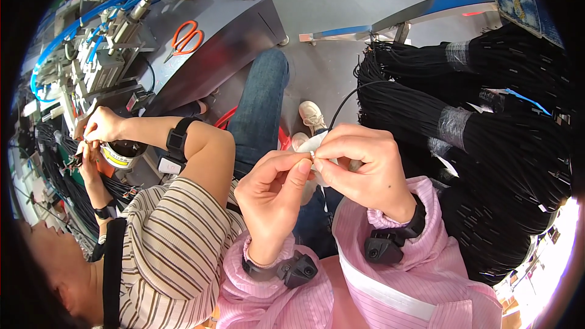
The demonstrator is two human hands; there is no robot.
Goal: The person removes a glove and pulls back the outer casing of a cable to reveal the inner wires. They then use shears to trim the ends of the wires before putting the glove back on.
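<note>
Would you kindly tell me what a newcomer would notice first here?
At centre, the left hand and right hand pinch a thin black cable and a white tag. Right of them lie big bundles of black cables. At upper left, orange scissors rest on a grey machine.

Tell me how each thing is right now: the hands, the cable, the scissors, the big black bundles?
Left hand: fingertips pinched on a small white piece.
Right hand: pinching the same piece, holding the cable.
Cable: thin, black, curving up from the hands.
Scissors: orange, lying flat, blades shut.
Bundles: wrapped with clear film.
</note>
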